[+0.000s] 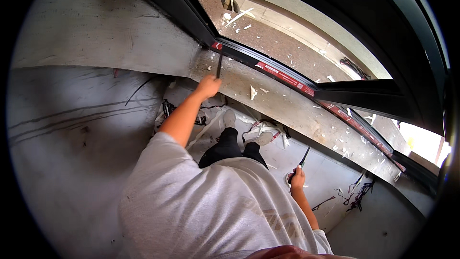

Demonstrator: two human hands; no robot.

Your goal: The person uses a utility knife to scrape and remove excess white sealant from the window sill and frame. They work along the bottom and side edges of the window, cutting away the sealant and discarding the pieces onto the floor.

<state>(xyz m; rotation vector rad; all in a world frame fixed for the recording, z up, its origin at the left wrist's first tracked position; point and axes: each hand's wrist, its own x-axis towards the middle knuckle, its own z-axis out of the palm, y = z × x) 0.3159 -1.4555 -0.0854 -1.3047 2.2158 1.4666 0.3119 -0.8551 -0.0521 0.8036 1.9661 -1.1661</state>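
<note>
My left hand (209, 87) is closed around the lower end of a thin black strip (220, 65). The strip runs up to the lower left corner of the dark window frame (235, 53), beside a piece of red tape (217, 46). Lower and to the right, my right hand (297, 180) grips what look like scissors (304, 156), their narrow dark blades together and pointing up toward the sill. A dark loop shows beside the fingers, which hide most of the handle. The right hand stays apart from the frame.
The concrete sill (287, 108) carries white scraps and dust. An open dark sash (364, 97) juts inward at right. Red printed tape (282, 76) lines the frame. White and black offcuts (261, 128) litter the floor around my feet; tangled black strips (359, 194) lie at right.
</note>
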